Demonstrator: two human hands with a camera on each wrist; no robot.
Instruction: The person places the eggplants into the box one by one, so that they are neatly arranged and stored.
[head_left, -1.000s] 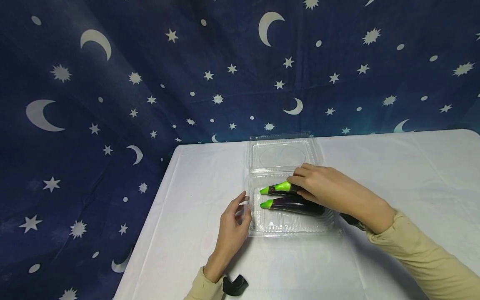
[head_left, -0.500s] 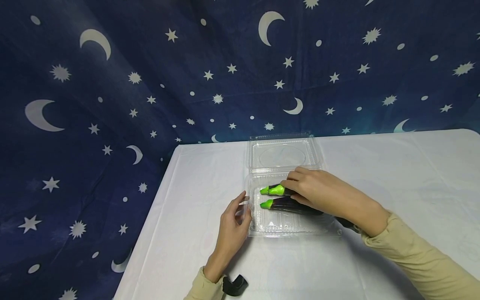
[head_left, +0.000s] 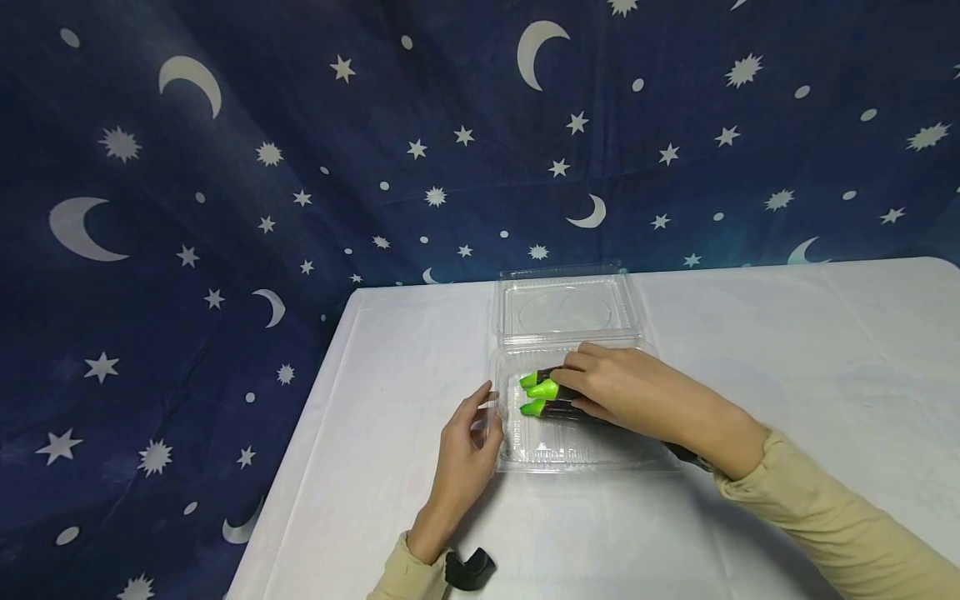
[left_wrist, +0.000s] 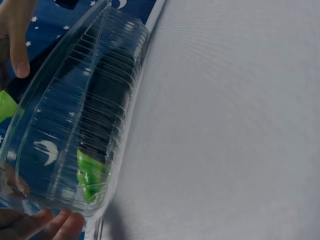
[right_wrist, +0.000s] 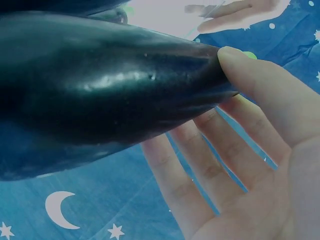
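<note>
A clear plastic clamshell box [head_left: 540,458] lies on the white table with its lid folded back. Two dark eggplants with green caps rest inside: a rear eggplant [head_left: 531,380] and a front eggplant [head_left: 557,410]. My right hand [head_left: 637,387] holds a third eggplant [right_wrist: 110,85] between thumb and fingertips, over the gap between the other two; whether it touches them is hidden. My left hand [head_left: 467,454] touches the box's left end with thumb and fingertips. Through the box wall in the left wrist view one eggplant [left_wrist: 105,100] shows.
The lid [head_left: 562,308] lies flat behind the box, near the table's back edge. A black curved piece [head_left: 470,570] sits by the left sleeve. Behind the white-covered table [head_left: 810,350] hangs a dark blue cloth [head_left: 450,83] with moons and stars.
My right hand has moved left and slightly toward the front with its eggplant, whose green cap now sits between the other two caps. The left hand and box stay put.
</note>
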